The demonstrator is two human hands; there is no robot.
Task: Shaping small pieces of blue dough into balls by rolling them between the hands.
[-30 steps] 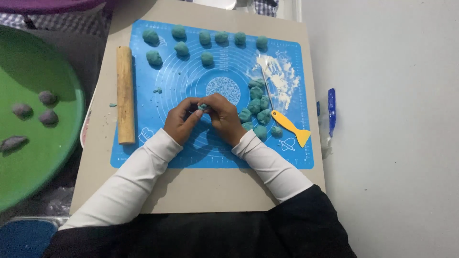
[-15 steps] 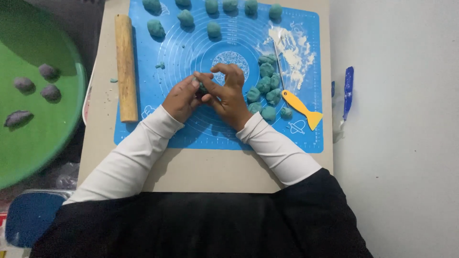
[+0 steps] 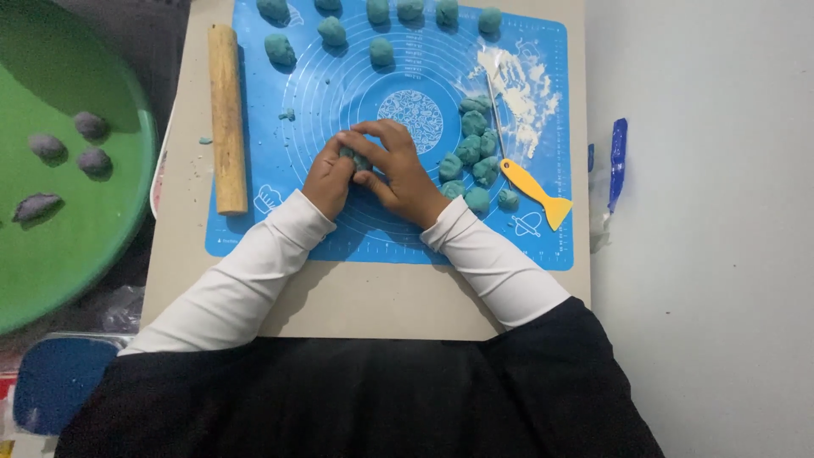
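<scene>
My left hand (image 3: pixel 326 176) and my right hand (image 3: pixel 397 170) are pressed together over the middle of a blue silicone mat (image 3: pixel 271 229). Both close on one small teal dough piece (image 3: pixel 359 159), which is mostly hidden by the fingers. A cluster of several rough teal dough lumps (image 3: pixel 471 161) lies just right of my right hand. Several rounded teal dough balls (image 3: pixel 332 32) sit in rows along the mat's far edge.
A wooden rolling pin (image 3: pixel 227 119) lies along the mat's left edge. A yellow-handled knife (image 3: pixel 530 185) and a flour patch (image 3: pixel 524 85) are at the right. A green tray (image 3: pixel 59 254) with several grey lumps stands left. A blue pen (image 3: pixel 617 163) rests on the white surface.
The view has shifted so the mat and hands appear higher in frame. My hands stay together on the dough piece, with the right fingers now curled over the left.
</scene>
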